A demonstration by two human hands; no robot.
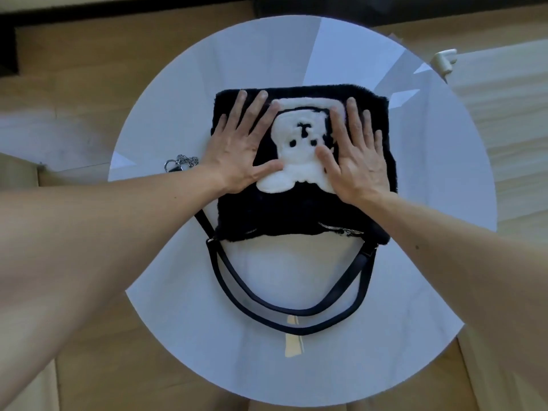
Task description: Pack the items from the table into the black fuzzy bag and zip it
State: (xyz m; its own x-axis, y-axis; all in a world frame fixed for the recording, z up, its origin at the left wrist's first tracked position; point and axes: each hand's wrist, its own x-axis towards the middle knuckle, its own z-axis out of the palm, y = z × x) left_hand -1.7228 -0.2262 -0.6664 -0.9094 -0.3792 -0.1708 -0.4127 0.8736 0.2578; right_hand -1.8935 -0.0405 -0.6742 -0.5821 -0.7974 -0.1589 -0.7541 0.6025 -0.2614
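- Black fuzzy bag (pixel 284 209) lies flat on the round white table (pixel 166 292), directly beneath both hands, its opening edge toward the person.
- Left hand (pixel 237 146): released, fingers straight and spread, palm pressed flat on the left half of the bag; grasps nothing.
- Right hand (pixel 353 155): released, fingers straight and spread, palm pressed flat on the right half of the bag; grasps nothing.
- White plush bear patch (pixel 296 152) sits between the two hands; both thumbs rest on it.
- Zipper (pixel 341 229) runs along the bag edge below the right wrist; silver pull visible there. Extent of closure cannot be told.
- Two black straps (pixel 296 314) loop from the bag's near corners across the table, below both wrists.
- Silver chain with clasp (pixel 178 164) lies on the table just beside the left wrist, outside the bag.
- Wooden floor (pixel 89 72) surrounds the table.
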